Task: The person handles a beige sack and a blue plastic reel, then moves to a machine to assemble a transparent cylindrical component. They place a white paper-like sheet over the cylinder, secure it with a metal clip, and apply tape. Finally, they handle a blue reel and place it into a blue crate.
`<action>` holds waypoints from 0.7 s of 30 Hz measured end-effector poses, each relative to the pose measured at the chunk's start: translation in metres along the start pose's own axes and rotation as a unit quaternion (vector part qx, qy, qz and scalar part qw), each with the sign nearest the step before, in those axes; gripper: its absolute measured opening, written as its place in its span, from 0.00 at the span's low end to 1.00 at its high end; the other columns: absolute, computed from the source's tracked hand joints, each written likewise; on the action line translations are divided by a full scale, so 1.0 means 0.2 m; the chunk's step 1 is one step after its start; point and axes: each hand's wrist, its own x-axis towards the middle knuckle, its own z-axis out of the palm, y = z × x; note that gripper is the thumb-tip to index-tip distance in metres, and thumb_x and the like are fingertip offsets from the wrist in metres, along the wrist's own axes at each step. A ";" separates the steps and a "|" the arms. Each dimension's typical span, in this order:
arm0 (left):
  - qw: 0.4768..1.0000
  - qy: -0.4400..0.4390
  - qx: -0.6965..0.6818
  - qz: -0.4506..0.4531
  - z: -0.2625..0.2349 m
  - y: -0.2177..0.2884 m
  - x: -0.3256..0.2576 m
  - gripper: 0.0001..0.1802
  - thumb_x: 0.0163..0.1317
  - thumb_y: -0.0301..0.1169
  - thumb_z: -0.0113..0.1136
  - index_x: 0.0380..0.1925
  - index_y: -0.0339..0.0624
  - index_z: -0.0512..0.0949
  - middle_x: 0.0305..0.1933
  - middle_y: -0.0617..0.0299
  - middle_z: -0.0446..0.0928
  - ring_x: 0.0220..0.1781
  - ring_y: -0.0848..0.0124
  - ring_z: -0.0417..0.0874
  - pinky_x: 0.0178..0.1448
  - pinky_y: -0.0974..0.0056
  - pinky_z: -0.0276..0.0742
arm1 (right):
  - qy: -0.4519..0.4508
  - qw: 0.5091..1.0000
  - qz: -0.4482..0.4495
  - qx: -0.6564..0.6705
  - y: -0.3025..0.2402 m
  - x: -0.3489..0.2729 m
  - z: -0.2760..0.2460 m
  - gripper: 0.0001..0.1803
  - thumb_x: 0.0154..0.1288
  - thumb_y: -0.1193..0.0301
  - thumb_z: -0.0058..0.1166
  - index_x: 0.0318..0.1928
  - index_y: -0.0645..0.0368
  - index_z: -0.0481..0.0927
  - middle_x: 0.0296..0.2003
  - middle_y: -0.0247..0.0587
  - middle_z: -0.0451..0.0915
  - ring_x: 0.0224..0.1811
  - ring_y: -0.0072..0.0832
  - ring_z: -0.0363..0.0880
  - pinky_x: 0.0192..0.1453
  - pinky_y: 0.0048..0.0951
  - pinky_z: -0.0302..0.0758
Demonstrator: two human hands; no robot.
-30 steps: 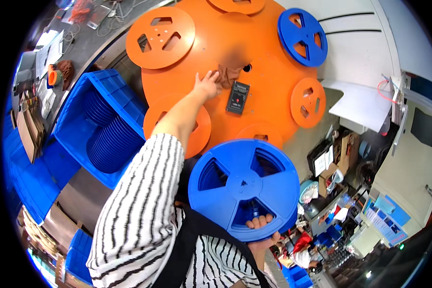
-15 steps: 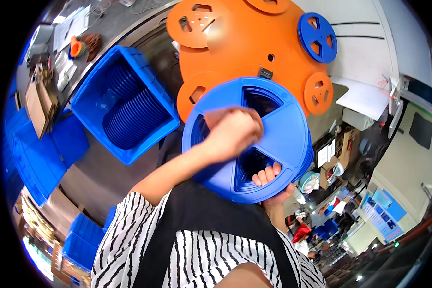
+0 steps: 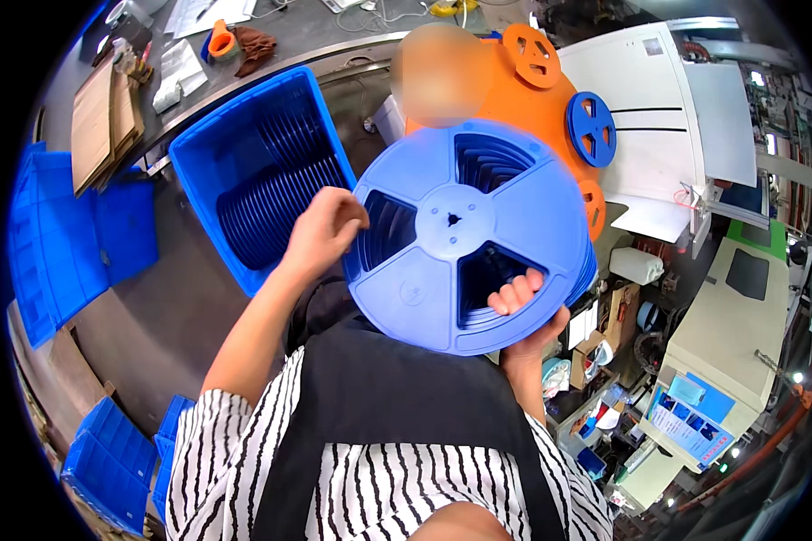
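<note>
A stack of blue plastic reels (image 3: pixel 410 284) is held up in front of my chest, its front reel showing a round hub and wedge-shaped openings. My right hand (image 3: pixel 528 311) grips the stack at its lower right, fingers hooked through an opening and the rest of the hand around the rim. At the stack's left rim is my left hand (image 3: pixel 325 230), fingers loosely curled and apart; fingertips overlap the rim, but whether they touch it I cannot tell. Left of it, a blue crate (image 3: pixel 188 171) holds more reels (image 3: pixel 275 216) standing in rows, dark blue.
Behind the stack lies a large orange surface (image 3: pixel 487 99) with an orange disc (image 3: pixel 530 56) and a blue reel (image 3: pixel 591 129). A grey workbench (image 3: pixel 334 38) bears cardboard (image 3: pixel 106 126) and tape (image 3: pixel 223 42). Blue bins (image 3: pixel 59 234) stand left; a beige machine (image 3: pixel 722 316) is at right.
My left hand has moved from over the front reel's middle to its left rim, baring the hub. My right hand keeps its grip. The view has shifted, with the crate now nearer the stack.
</note>
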 end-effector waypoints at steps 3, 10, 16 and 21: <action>0.917 0.034 0.287 0.274 -0.21 0.10 -0.25 0.29 0.46 0.22 0.64 0.53 0.44 0.70 0.58 0.55 0.70 0.51 0.58 0.78 0.49 0.60 0.77 | -0.063 0.995 -0.002 0.075 0.05 0.00 0.01 0.22 0.55 0.54 0.59 0.40 0.56 0.68 0.24 0.28 0.59 0.25 0.23 0.56 0.38 0.30 0.60; 0.824 -0.115 0.449 0.327 -0.34 0.10 -0.53 0.35 0.43 0.30 0.66 0.57 0.46 0.70 0.60 0.60 0.71 0.44 0.64 0.77 0.44 0.59 0.78 | -0.093 0.994 0.036 0.049 0.16 0.04 0.13 0.19 0.60 0.57 0.54 0.41 0.57 0.67 0.24 0.28 0.58 0.25 0.22 0.55 0.38 0.29 0.60; 0.810 -0.016 0.478 0.339 -0.26 -0.03 -0.61 0.25 0.46 0.29 0.62 0.48 0.45 0.73 0.53 0.64 0.74 0.44 0.66 0.77 0.49 0.57 0.76 | -0.113 0.989 0.069 0.068 0.18 0.12 0.14 0.20 0.60 0.56 0.53 0.42 0.59 0.68 0.24 0.29 0.60 0.26 0.23 0.58 0.39 0.32 0.63; 0.854 0.007 0.436 0.284 -0.36 0.00 -0.69 0.26 0.44 0.26 0.62 0.49 0.45 0.73 0.52 0.65 0.76 0.46 0.64 0.78 0.50 0.60 0.74 | 0.083 0.987 0.028 -0.135 0.15 0.21 0.22 0.26 0.60 0.57 0.53 0.52 0.63 0.71 0.39 0.43 0.76 0.39 0.35 0.76 0.50 0.41 0.72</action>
